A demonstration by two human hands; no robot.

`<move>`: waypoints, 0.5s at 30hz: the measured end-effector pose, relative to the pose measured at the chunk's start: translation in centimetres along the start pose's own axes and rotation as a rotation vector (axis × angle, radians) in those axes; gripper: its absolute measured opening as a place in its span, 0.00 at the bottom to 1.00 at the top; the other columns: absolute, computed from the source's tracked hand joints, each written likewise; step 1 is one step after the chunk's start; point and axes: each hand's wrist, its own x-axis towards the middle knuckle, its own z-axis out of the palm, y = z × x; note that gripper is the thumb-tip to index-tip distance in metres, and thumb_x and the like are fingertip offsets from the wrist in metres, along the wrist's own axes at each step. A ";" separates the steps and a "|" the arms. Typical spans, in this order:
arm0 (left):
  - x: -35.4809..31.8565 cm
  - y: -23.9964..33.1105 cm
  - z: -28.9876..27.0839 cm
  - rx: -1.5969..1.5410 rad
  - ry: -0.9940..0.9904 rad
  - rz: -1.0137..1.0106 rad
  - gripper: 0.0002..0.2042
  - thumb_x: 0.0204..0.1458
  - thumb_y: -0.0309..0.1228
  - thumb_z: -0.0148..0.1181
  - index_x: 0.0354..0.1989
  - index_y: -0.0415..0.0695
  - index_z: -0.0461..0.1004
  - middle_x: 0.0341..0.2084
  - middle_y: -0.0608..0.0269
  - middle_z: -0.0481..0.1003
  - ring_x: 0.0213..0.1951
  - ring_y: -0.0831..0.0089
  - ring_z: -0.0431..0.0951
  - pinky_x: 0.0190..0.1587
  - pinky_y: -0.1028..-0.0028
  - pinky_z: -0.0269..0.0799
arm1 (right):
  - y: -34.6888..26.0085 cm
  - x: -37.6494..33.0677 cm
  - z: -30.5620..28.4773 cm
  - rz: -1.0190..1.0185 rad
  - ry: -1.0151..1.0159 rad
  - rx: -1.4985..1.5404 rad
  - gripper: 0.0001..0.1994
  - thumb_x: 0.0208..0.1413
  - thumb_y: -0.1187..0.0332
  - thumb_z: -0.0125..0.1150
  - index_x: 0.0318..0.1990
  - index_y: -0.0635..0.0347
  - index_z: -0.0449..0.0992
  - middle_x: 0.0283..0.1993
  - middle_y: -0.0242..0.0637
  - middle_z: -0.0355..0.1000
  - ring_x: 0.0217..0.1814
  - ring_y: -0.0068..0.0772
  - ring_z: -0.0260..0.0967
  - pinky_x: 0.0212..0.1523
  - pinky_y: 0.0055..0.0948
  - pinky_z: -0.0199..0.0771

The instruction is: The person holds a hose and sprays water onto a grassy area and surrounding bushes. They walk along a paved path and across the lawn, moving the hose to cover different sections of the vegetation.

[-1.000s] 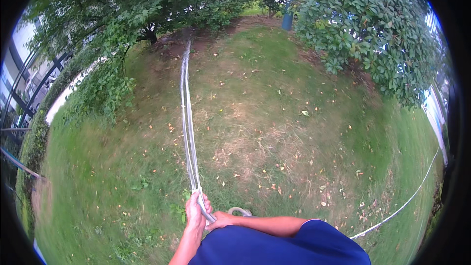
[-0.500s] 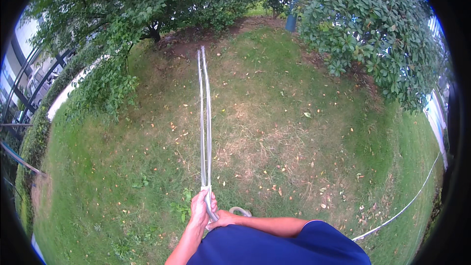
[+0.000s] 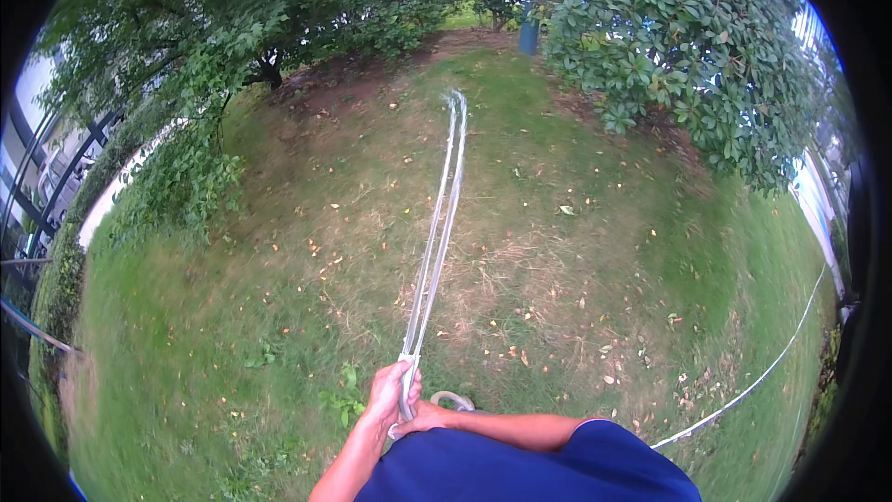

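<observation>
Change vs. the two earlier frames: the long pale pole [image 3: 435,242] has swung. Its far tip pointed toward the left-hand trees, then straight up the lawn, and now leans rightward, toward the bare earth below the big-leaved tree [image 3: 688,56]. The pole reads doubled and blurred along its length, most at the far tip, so it is in fast sideways motion. The grip end has hardly shifted. Judgement: a sweeping stroke over the lawn [image 3: 232,344], pivoted at the hands, is under way.

Left to right:

- Left edge of the lawn: a pale paved strip behind a low leafy bush [image 3: 181,186]; dark railings further out, near the rim.
- Left hand [image 3: 390,395]: closed tight around the pole's near end, fingers wrapped, thumb on top. No gap shows between palm and shaft. Forearm enters from the lower edge.
- Pole: runs from that hand up the middle of the lawn, clear of the ground as far as I can tell; tip over the dry brown patch.
- Right hand [image 3: 423,420]: just below and touching the left hand. It looks closed at the pole's butt, but the hold itself is hidden behind the left hand and the blue shirt [image 3: 520,469], so I cannot tell how far shut.
- Just beside it, a grey curved loop [image 3: 453,399]; kind unclear.
- Lower right corner of the lawn: a thin white line [image 3: 753,381] lies across the grass, well apart from both hands.
</observation>
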 end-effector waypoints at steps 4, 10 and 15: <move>0.4 -0.3 0.5 0.007 -0.020 0.003 0.15 0.57 0.38 0.51 0.29 0.37 0.68 0.17 0.62 0.67 0.15 0.74 0.66 0.17 0.76 0.62 | 0.6 -0.1 -0.3 -0.032 0.048 0.011 0.21 0.43 0.55 0.71 0.35 0.61 0.70 0.32 0.33 0.70 0.35 0.26 0.67 0.35 0.29 0.67; 0.1 -1.1 0.2 -0.096 0.029 0.082 0.16 0.57 0.40 0.50 0.29 0.37 0.68 0.15 0.61 0.66 0.15 0.74 0.66 0.17 0.76 0.62 | -1.8 -2.2 -0.5 -0.018 0.100 -0.033 0.19 0.42 0.52 0.69 0.22 0.59 0.72 0.22 0.31 0.69 0.24 0.25 0.67 0.27 0.29 0.64; 0.0 -1.2 0.3 -0.074 0.006 0.069 0.16 0.57 0.40 0.50 0.30 0.37 0.68 0.15 0.61 0.66 0.15 0.73 0.65 0.17 0.75 0.62 | -1.9 -2.9 -0.2 -0.054 0.148 -0.024 0.19 0.43 0.51 0.68 0.21 0.58 0.72 0.20 0.31 0.68 0.23 0.26 0.67 0.25 0.30 0.63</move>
